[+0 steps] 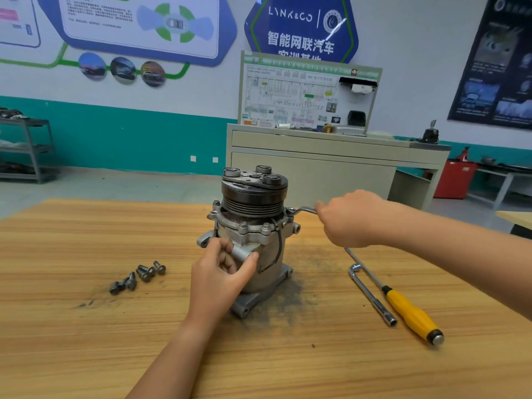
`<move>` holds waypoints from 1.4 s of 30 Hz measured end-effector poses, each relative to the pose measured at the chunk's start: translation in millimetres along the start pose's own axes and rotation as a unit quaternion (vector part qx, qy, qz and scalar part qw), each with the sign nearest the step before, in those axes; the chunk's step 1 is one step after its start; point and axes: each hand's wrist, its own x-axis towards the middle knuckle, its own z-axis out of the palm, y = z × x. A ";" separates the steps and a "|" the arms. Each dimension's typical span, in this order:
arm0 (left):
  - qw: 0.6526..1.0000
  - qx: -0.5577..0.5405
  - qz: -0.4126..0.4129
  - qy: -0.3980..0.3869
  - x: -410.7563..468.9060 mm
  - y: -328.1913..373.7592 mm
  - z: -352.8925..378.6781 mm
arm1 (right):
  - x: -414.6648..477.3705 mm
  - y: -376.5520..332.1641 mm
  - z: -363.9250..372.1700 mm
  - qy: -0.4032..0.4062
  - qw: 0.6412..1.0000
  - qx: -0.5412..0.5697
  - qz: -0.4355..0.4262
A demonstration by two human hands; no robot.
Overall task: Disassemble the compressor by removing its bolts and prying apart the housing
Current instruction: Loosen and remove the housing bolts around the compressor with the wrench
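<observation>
Fingers (320, 208), right hand (351, 220), pinch wrench (302, 210) (left hand (218, 275) grips compressor (254, 192)).

The left hand (221, 275) and left forearm (172, 355), entering at 7 o'clock, are bare. The right hand (352, 218) and right forearm (460, 254), from 4 o'clock, are bare as well.

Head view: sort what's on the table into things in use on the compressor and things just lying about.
In use: compressor, gripped by the left hand; wrench, held by the right hand; loose bolts, already out.
Lying about: L-shaped socket wrench; yellow-handled screwdriver; both untouched.
</observation>
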 end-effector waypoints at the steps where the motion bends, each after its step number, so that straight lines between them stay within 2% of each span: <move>1: 1.000 0.000 0.001 0.000 0.4 -0.3 0.0 | 3.7 3.0 3.7 -0.018 1.000 0.007 0.000; 4: 1.000 -0.002 -0.002 -0.001 0.7 -1.5 0.1 | 15.0 3.9 11.3 -0.018 0.999 -0.029 0.026; 9: 1.000 0.008 -0.013 0.002 -0.2 -3.2 1.4 | 39.2 8.6 19.1 0.040 0.993 -0.089 0.065; 12: 1.000 0.014 -0.016 0.004 0.1 -3.4 2.1 | 54.2 13.6 29.7 0.094 0.990 -0.086 0.062; 21: 0.999 0.030 -0.008 -0.007 -1.2 -3.8 0.4 | 84.3 19.0 50.1 0.232 0.972 0.008 0.020; 23: 0.999 0.035 -0.007 -0.006 -1.1 -4.5 0.3 | 74.8 21.4 48.9 0.265 0.961 0.062 0.056; 26: 0.999 0.033 -0.004 -0.005 -1.2 -3.5 0.6 | 48.5 19.1 47.9 0.317 0.920 0.206 0.103; 28: 1.000 0.029 -0.004 -0.003 -1.5 -2.4 0.4 | 31.0 16.0 51.0 0.308 0.913 0.246 0.102; 31: 1.000 0.027 -0.007 -0.003 -1.4 -2.0 1.0 | 14.3 8.4 54.2 0.199 0.950 0.215 0.110; 34: 0.999 0.037 0.000 -0.004 -1.5 -2.2 0.7 | 6.9 -2.7 51.8 0.135 0.964 0.200 0.112; 37: 0.999 0.035 -0.006 -0.004 -1.2 -1.6 0.4 | 2.3 -8.8 43.5 0.124 0.973 0.161 0.107; 42: 0.999 0.053 -0.004 0.000 -2.2 -1.8 0.6 | 0.2 -21.4 21.7 0.114 0.991 0.011 0.069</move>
